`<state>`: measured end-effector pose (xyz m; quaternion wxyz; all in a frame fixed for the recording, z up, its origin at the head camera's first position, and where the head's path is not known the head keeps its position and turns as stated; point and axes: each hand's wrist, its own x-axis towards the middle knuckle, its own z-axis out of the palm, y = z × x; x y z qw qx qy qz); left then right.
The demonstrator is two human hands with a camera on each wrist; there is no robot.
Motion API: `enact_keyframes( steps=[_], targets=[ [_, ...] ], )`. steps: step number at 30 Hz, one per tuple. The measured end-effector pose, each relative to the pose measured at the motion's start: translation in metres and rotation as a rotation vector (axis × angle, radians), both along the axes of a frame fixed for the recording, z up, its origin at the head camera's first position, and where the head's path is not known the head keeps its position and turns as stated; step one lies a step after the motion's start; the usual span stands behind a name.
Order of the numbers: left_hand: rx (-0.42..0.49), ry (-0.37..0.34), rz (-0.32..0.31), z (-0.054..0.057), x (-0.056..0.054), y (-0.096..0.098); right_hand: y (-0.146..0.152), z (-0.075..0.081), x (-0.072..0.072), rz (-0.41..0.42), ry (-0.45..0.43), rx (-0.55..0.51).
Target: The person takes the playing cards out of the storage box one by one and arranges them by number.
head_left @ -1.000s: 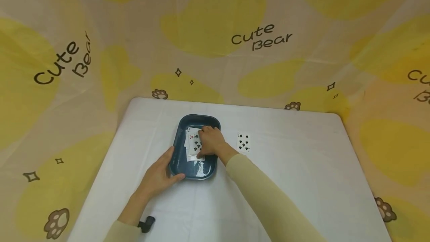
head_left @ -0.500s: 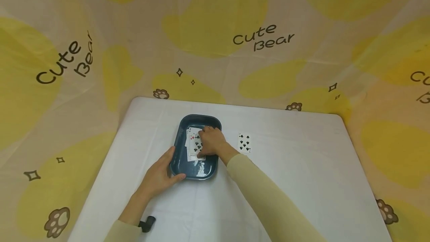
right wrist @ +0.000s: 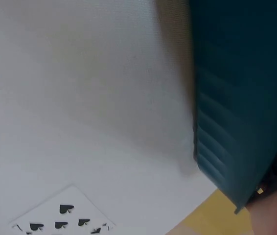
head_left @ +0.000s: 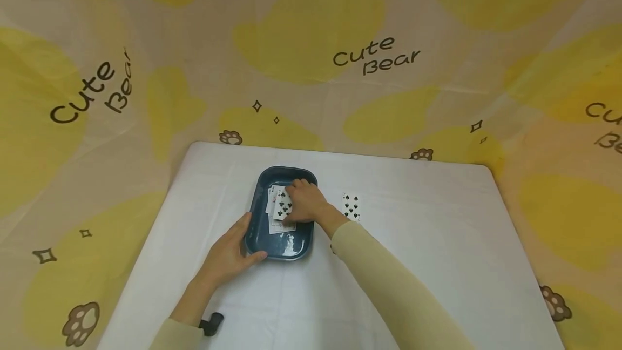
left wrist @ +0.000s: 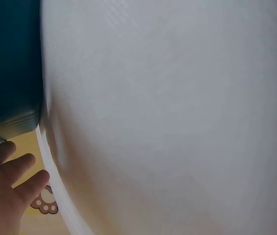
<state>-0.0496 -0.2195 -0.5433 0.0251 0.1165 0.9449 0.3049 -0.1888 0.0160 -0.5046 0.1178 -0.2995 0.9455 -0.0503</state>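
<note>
A dark blue tray (head_left: pixel 279 247) stands on the white table, with several playing cards (head_left: pixel 282 227) lying face up inside. My left hand (head_left: pixel 227 253) rests against the tray's left side, thumb at the near rim. In the left wrist view its extended fingers (left wrist: pixel 23 169) are spread beside the tray wall. My right hand (head_left: pixel 307 202) reaches over the tray's right rim and pinches a club playing card (head_left: pixel 283 206) by its right edge, above the other cards. In the right wrist view the tray wall hides most of that hand.
A spade playing card (head_left: pixel 351 207) lies face up to the right of the tray, close by the right forearm. A black strap piece (head_left: pixel 212 324) sits at the left wrist. Yellow bear-print cloth (head_left: pixel 311 58) stands behind the white table (head_left: pixel 413 263).
The club card in my right hand has shifted slightly left and now covers more of the red card beneath. My left hand and the tray stay in place.
</note>
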Motion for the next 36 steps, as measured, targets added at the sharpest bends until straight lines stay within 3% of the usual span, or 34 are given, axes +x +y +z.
enact_keyframes(
  steps=[11,23,36],
  targets=[
    [-0.005,-0.002,0.013,0.001,-0.001,-0.004,0.008,0.025,-0.002,0.000,0.028,-0.084],
    [0.000,-0.014,0.020,-0.002,0.000,-0.001,0.022,0.038,0.001,0.016,0.042,-0.146],
    [-0.012,-0.023,0.029,0.001,0.001,0.003,0.056,0.053,0.000,0.009,0.099,-0.181]
  ],
)
